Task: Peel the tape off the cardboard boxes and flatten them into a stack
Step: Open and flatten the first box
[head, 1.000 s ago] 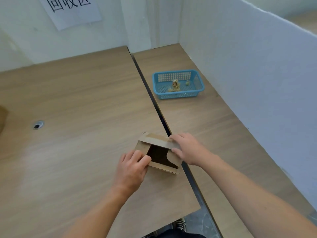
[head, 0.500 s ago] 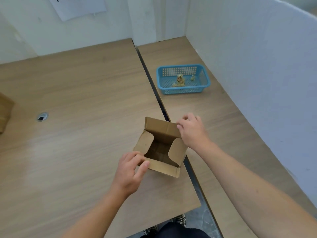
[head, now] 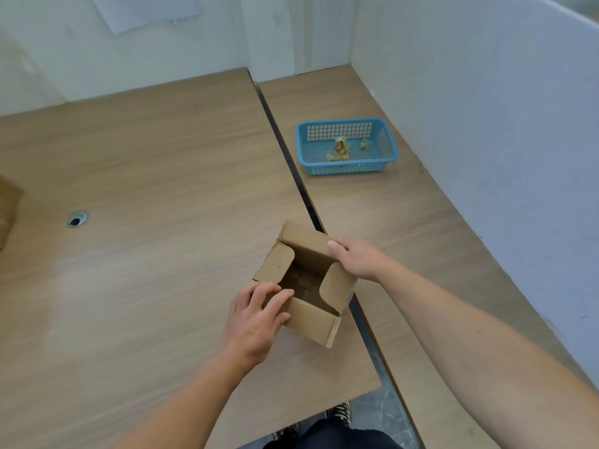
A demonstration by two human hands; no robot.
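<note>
The box (head: 308, 283) stands on the left surface (head: 146, 286), right beside the gap to the right surface (head: 405, 222). Seen from the box, the left hand (head: 256, 322) holds its corner at 8 o'clock and the right hand (head: 356, 259) its corner at 2 o'clock. The basket (head: 345, 170) lies between 12 and 1 o'clock on the right surface, with scraps (head: 338, 149) in it. A hole (head: 77, 218) lies between 9 and 10 o'clock, with a second box (head: 8, 209) further out the same way.

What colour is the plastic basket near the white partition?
The basket is blue, clearest in the head view.
</note>
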